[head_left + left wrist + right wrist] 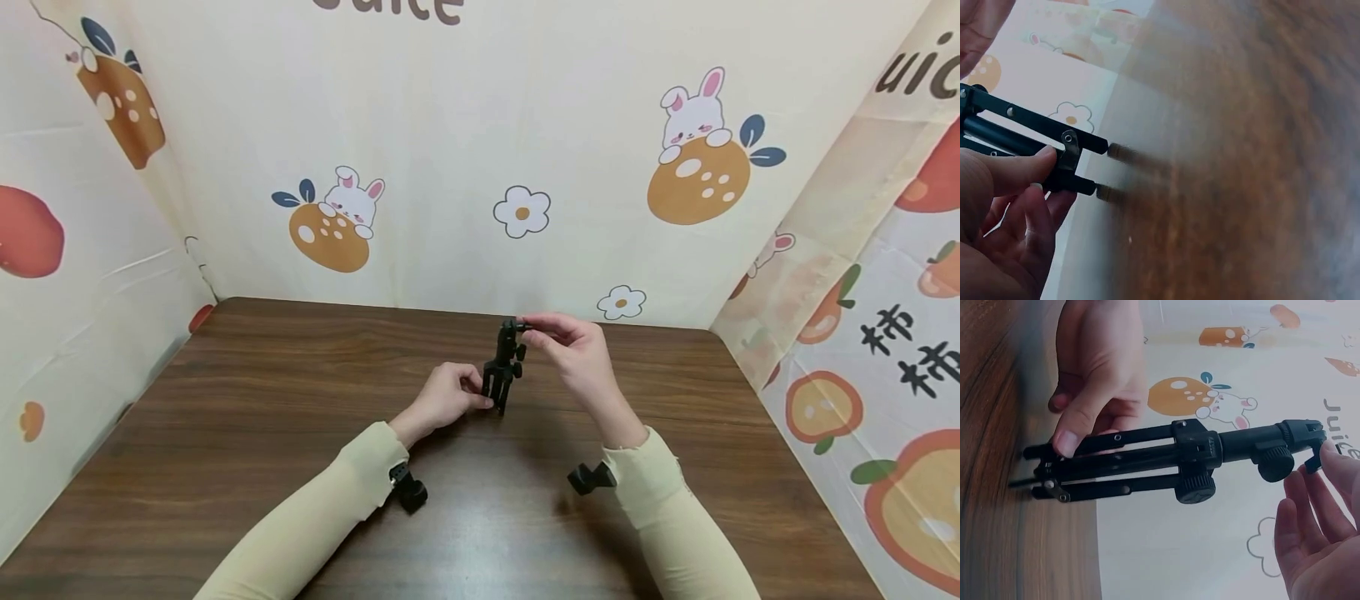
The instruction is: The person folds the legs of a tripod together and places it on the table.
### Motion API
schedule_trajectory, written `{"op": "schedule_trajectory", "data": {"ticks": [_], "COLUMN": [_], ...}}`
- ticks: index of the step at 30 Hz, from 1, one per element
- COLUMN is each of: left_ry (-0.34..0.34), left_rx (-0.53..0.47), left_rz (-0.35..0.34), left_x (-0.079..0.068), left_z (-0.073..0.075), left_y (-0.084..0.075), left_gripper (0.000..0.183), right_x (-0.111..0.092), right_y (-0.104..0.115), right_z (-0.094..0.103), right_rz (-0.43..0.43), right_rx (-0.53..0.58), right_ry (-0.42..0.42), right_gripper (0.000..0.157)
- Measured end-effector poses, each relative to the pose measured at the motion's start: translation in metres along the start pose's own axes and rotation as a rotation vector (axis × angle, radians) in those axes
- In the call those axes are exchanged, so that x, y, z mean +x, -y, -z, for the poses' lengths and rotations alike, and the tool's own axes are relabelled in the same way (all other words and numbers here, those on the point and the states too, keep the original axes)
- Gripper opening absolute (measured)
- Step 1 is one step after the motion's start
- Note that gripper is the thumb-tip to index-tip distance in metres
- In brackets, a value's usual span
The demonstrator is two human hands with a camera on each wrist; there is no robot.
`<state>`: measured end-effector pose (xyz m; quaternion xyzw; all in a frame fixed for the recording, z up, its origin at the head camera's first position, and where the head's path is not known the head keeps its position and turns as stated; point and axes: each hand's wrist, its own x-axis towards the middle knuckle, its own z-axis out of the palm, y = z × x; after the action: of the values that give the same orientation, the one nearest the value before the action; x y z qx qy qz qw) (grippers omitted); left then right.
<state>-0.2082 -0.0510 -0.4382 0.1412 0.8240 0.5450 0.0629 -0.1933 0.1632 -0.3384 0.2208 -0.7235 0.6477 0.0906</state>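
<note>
A small black tripod (500, 367) stands upright on the brown table with its legs folded together. My left hand (450, 393) pinches the lower legs between thumb and fingers, close to the tabletop. At the top, my right hand (573, 346) holds the short piece that sticks out sideways from the head. Two ribbed knobs show on the shaft in the right wrist view, a lower knob (1195, 486) and an upper knob (1274, 464). In the left wrist view the leg brace (1070, 150) lies by my left thumb, and the feet (1102, 147) meet the table.
The wooden table (262, 433) ends at a printed cloth backdrop (450, 150), which rises close behind the tripod. More cloth hangs along both sides. A black wrist camera (408, 487) sits on the left sleeve, another camera (591, 478) on the right.
</note>
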Motion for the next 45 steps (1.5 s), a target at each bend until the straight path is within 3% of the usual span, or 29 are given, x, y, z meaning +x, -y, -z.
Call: {"op": "schedule_trajectory", "data": {"ticks": [12, 26, 35, 45], "left_ry": [-0.025, -0.03, -0.047, -0.086], "left_rx": [0.161, 0.27, 0.21, 0.121], "left_rz": [-0.047, -0.156, -0.169, -0.145], "left_x": [-0.009, -0.021, -0.026, -0.026], "left_z": [0.018, 0.05, 0.067, 0.071], "left_y": [-0.004, -0.004, -0.001, 0.001], "left_gripper": [0.016, 0.015, 0.014, 0.013], "right_x": [-0.008, -0.024, -0.036, -0.04], "right_y": [-0.004, -0.023, -0.041, -0.055], "right_z": [0.021, 0.033, 0.031, 0.029], "right_rz": [-0.015, -0.099, -0.152, -0.266], "right_rx": [0.039, -0.121, -0.209, -0.333], "right_ry": [-0.001, -0.007, 0.02, 0.079], "right_gripper": [0.022, 0.028, 0.029, 0.016]}}
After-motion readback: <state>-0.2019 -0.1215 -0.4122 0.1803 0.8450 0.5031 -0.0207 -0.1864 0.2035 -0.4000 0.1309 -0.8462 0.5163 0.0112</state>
